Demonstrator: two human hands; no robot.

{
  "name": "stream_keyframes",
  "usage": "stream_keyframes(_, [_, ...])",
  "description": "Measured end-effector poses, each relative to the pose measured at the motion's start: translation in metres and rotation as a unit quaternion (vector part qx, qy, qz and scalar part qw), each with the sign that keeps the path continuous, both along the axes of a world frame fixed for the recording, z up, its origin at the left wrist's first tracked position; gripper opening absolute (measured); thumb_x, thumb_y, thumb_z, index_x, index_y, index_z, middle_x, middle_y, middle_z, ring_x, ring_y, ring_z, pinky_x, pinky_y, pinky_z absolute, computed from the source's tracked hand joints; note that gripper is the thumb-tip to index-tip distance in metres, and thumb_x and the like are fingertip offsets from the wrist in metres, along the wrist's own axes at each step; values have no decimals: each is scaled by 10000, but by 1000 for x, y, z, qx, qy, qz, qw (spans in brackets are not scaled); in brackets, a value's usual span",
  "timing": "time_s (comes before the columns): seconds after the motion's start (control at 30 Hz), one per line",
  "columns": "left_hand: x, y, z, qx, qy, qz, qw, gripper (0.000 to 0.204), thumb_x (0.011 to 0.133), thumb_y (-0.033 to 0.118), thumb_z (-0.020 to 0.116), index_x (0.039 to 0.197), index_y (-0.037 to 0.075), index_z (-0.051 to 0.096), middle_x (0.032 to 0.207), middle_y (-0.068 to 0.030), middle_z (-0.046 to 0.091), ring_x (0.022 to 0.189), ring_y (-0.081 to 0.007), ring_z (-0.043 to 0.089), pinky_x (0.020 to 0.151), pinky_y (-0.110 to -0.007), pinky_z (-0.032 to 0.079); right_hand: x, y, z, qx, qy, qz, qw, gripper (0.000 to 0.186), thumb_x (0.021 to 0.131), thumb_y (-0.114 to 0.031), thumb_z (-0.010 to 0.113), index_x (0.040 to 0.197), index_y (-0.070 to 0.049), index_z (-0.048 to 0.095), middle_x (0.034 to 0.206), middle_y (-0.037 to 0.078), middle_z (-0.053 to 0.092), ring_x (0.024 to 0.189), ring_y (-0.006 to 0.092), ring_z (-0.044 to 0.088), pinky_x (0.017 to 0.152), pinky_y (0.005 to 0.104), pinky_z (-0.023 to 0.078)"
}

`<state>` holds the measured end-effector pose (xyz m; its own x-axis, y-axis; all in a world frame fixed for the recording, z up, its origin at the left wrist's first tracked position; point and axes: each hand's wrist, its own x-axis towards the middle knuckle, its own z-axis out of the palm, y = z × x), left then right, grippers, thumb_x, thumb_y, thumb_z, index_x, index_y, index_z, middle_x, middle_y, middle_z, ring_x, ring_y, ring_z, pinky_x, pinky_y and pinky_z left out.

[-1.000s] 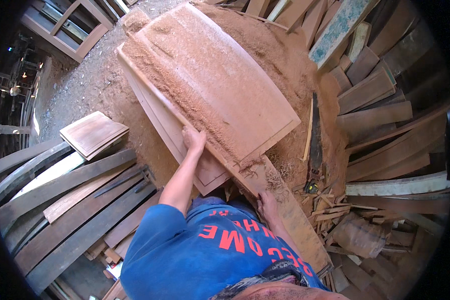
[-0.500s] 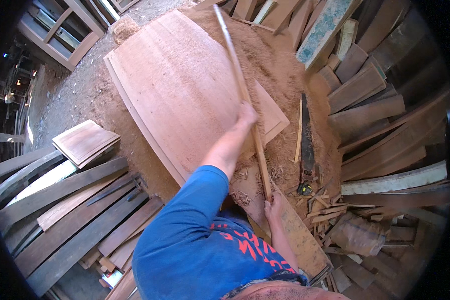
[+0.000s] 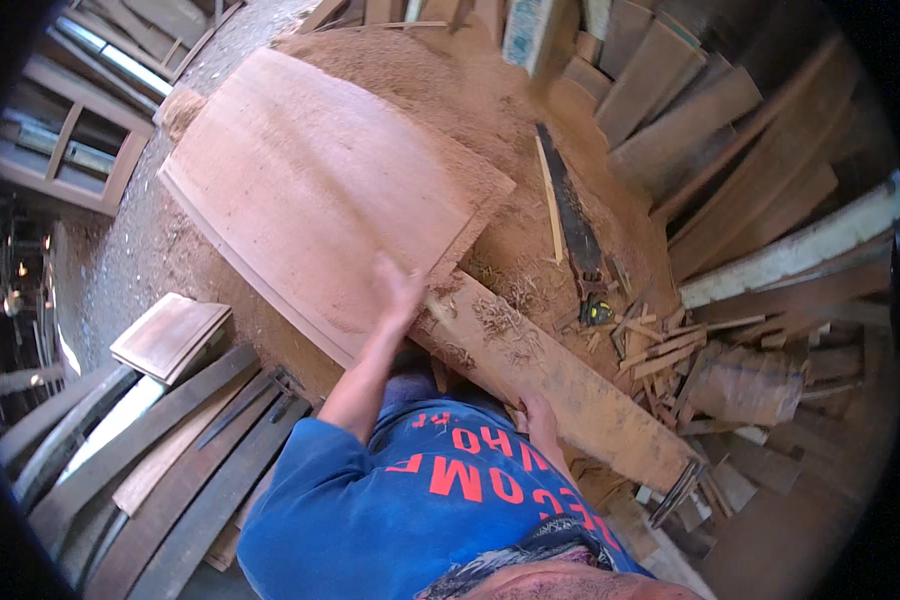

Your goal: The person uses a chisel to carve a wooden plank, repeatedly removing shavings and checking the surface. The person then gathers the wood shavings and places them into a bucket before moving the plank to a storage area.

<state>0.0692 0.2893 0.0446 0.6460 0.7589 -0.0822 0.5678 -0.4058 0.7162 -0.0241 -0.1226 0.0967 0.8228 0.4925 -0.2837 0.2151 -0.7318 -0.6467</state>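
My left hand (image 3: 400,290) is smeared by motion over the near right edge of a large pale wooden panel (image 3: 300,180), so its fingers do not read clearly. A long wooden strip (image 3: 440,318) shows beside it, with a faint blurred streak running on across the panel. Close to my body, my right hand (image 3: 537,415) is closed at the near end of the strip. The panel lies flat, dusted with sawdust. Under the strip, a stained board (image 3: 580,395) bearing curled shavings reaches toward the lower right.
A handsaw (image 3: 568,205) and a yellow-black tape measure (image 3: 597,311) lie on sawdust to the right. Wood offcuts (image 3: 670,345) are scattered nearby. Planks (image 3: 185,510) fill the lower left, beside small stacked panels (image 3: 170,335). Leaning boards (image 3: 760,210) line the right.
My left hand has swung left and nearer, and the strip's far part has swept left over the panel in a blur. My right hand stays low by my body. The whole view has turned.
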Motion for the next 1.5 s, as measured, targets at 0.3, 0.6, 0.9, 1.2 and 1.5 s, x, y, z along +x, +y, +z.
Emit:
stream_keyframes(0.3, [-40, -50, -7, -85, 138, 54, 985, 701, 757, 228, 766, 1246, -137, 420, 1175, -355, 591, 1127, -479, 595, 1004, -489, 476, -18, -53, -8, -75, -53, -42, 995, 265, 757, -29, 629, 1019, -67, 648, 943, 176, 624, 933, 413, 605, 806, 485, 505])
stream_keyframes(0.6, [48, -218, 2, -162, 175, -256, 937, 591, 814, 210, 738, 1252, -11, 409, 1105, -282, 663, 1063, -451, 659, 926, -510, 529, -184, -47, 31, -180, 39, -209, 961, 308, 774, -58, 699, 1040, -41, 544, 999, 220, 571, 933, 462, 577, 790, 527, 468])
stream_keyframes(0.9, [-69, -214, 65, -158, 105, -328, 925, 665, 768, 238, 801, 1245, 11, 396, 1127, -269, 655, 1072, -442, 652, 954, -489, 517, -321, -25, 21, -154, -6, -329, 932, 314, 766, -21, 678, 1048, -61, 546, 1030, 201, 552, 969, 459, 569, 798, 528, 470])
stream_keyframes(1.2, [-127, -155, 8, -96, 266, -268, 921, 785, 767, 387, 792, 1281, -59, 402, 1157, -293, 664, 1127, -410, 654, 989, -453, 514, -356, -12, 7, -179, 9, -347, 920, 276, 785, -19, 650, 1045, -67, 572, 1021, 187, 560, 963, 436, 599, 824, 514, 498])
stream_keyframes(1.5, [-105, -143, -15, -61, 239, -326, 913, 662, 798, 444, 751, 1221, -38, 585, 1193, -273, 671, 1139, -405, 646, 987, -448, 505, -360, -28, 18, -154, 8, -403, 902, 292, 782, -14, 656, 1061, -68, 593, 1030, 190, 558, 1012, 431, 587, 858, 501, 498])
